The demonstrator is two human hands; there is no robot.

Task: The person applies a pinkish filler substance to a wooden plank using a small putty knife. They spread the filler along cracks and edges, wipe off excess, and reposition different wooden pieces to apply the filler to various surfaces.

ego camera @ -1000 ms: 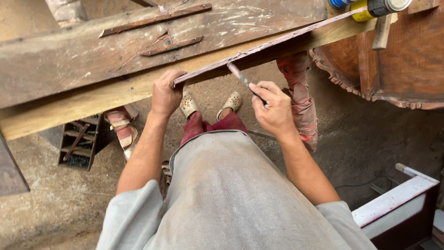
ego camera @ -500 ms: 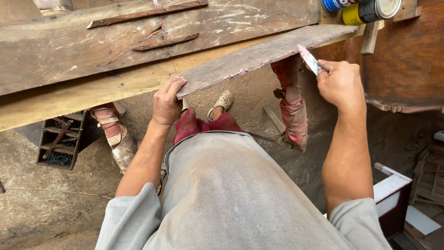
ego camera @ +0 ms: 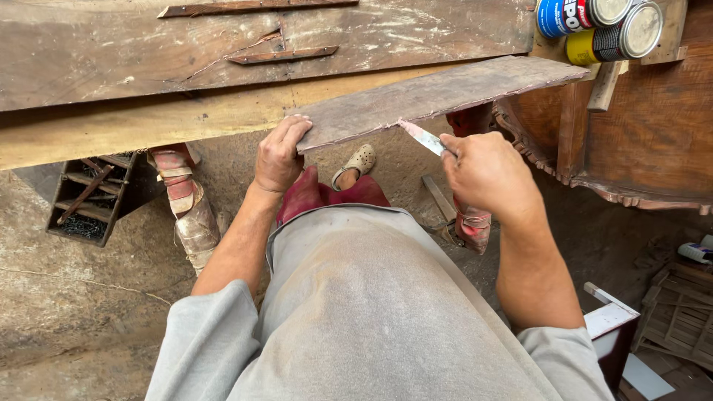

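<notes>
A thin grey wooden board (ego camera: 438, 93) is laid slanted across the workbench (ego camera: 148, 126), its near end hanging over the edge. This end is gripped by the left hand (ego camera: 278, 152), fingers closed over the top. A small putty knife (ego camera: 423, 137) is held tight in the closed right hand (ego camera: 486, 171), and its blade seems to touch the board's lower edge. 2 cans (ego camera: 601, 26) are lying at the far right of the bench.
</notes>
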